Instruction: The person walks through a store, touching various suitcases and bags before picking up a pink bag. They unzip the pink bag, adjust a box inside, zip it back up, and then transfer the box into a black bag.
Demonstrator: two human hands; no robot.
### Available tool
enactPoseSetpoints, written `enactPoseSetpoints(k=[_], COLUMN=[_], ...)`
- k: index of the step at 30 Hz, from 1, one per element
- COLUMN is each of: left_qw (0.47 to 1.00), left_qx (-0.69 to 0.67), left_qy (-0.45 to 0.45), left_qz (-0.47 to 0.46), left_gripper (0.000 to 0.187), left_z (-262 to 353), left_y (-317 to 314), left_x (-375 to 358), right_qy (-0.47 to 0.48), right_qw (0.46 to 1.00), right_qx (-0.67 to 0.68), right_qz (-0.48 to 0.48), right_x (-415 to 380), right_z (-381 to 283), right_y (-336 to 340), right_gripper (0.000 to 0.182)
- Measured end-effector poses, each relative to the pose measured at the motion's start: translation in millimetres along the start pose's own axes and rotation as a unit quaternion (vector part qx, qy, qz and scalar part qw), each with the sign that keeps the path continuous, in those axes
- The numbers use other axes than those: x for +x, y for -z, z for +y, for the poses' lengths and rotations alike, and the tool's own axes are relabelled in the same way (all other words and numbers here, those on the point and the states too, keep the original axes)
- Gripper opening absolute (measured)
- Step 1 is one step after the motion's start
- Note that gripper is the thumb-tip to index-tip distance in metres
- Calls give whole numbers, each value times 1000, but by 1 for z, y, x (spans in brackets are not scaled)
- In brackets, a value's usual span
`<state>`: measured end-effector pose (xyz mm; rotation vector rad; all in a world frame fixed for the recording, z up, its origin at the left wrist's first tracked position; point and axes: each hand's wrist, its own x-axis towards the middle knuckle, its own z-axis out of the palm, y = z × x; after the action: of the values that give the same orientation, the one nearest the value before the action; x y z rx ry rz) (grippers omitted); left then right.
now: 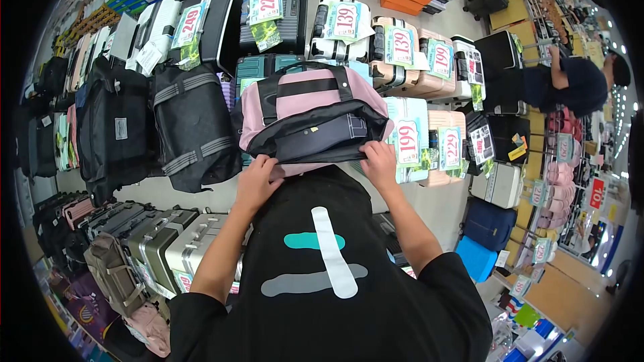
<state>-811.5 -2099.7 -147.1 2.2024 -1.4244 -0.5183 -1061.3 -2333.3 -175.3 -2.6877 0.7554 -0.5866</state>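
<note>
A pink travel bag [315,87] with black straps lies on top of suitcases right in front of me. Its mouth gapes toward my body, showing a black lining [268,151] and a dark inner pocket with a small yellow label. At the near left corner of the opening, my left hand [261,179] pinches the bag's edge. My right hand [378,162] grips the near right corner of the same edge, fingers curled over the rim. Between the two hands the black edge is stretched. The bag's underside is hidden.
Black backpacks [117,121] and a black duffel bag [194,127] stand to the left. Price-tagged suitcases [409,137] line the right and back. Behind me at lower left are more suitcases [198,245]. Another person [570,84] stands at the far right.
</note>
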Motion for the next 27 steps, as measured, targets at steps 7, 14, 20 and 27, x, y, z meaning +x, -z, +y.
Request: enactPoseSetpoints(k=[7, 14, 20, 27], left_qw=[997, 991, 988, 990], left_qx=[30, 21, -4, -26], left_qy=[-43, -58, -73, -77], left_qz=[64, 119, 138, 117], left_gripper=[18, 15, 13, 16], left_z=[-9, -11, -15, -16], left_y=[-27, -32, -39, -37], left_x=[-5, -12, -15, -14], right_qy=[45, 81, -24, -80], right_qw=[976, 913, 836, 735], right_qx=[15, 93, 56, 76], right_qz=[-214, -388, -546, -669], right_x=[40, 41, 54, 69], right_z=[-21, -18, -27, -18], right_y=[14, -6, -10, -32], right_gripper=[34, 20, 44, 121])
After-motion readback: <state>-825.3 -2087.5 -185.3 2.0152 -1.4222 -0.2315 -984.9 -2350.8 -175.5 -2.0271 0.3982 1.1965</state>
